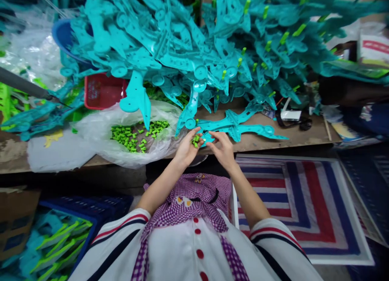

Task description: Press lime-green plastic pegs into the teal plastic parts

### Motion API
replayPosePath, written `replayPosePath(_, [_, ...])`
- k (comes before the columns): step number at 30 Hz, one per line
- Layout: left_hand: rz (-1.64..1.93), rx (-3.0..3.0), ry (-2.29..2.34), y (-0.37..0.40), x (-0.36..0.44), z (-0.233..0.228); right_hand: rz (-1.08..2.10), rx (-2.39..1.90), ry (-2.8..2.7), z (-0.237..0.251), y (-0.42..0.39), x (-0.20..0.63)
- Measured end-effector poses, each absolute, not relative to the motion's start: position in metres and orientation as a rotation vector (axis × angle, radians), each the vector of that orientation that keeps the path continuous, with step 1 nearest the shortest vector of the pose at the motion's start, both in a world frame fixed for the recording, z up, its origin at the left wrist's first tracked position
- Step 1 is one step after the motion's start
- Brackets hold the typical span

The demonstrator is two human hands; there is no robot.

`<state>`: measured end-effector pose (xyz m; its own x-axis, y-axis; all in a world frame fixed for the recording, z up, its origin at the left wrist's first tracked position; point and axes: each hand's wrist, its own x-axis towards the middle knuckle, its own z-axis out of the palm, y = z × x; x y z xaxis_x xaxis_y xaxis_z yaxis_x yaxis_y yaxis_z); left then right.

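Cradling a small cluster of green pieces [196, 141] in the left hand [187, 147], with fingers curled loosely around, neither clenched nor released. Immediately right of that cluster, in the gap between both hands: a flat teal end [208, 138], right at the fingertips of the right hand [223, 149] and so a shade nearer to that hand than to the left. In the right hand, bent thumb and forefinger toward that teal end; cannot tell between a light pinch and a mere hover.

Apparently sideways for the long axis of the teal end, from one hand toward the other, though too covered by fingers for certainty. For the green pieces, short axes in a jumble, with no common direction.

Past the right fingertips, two long teal parts [234, 127], overlapping on the bench [314, 131]: one slanting away and rightward, one pointing its slim tip rightward, well clear of both hands. Left of the left hand, an open plastic bag [95, 137] of loose green plugs [124, 140]. Beyond both hands, a tall teal heap [179, 62].
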<state>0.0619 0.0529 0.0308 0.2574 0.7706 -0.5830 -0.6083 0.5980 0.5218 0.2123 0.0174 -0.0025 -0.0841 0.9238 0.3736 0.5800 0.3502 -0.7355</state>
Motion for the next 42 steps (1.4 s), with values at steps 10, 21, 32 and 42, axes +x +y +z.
replayPosePath(10, [0.773,-0.113,0.699,0.079,0.116,0.064,0.764,-1.480,-1.622,0.033,0.042,0.249])
replayPosePath(21, [0.522,-0.119,0.735,0.081,0.158,0.036,0.782,-1.570,-1.987,0.034,0.040,0.304])
replayPosePath(32, [0.490,1.163,0.890,0.096,0.166,0.033,0.474,-1.608,-0.687,-0.003,0.012,0.413])
replayPosePath(42, [0.086,2.419,1.091,0.122,0.175,0.004,0.323,-1.883,-1.169,-0.022,0.000,0.477])
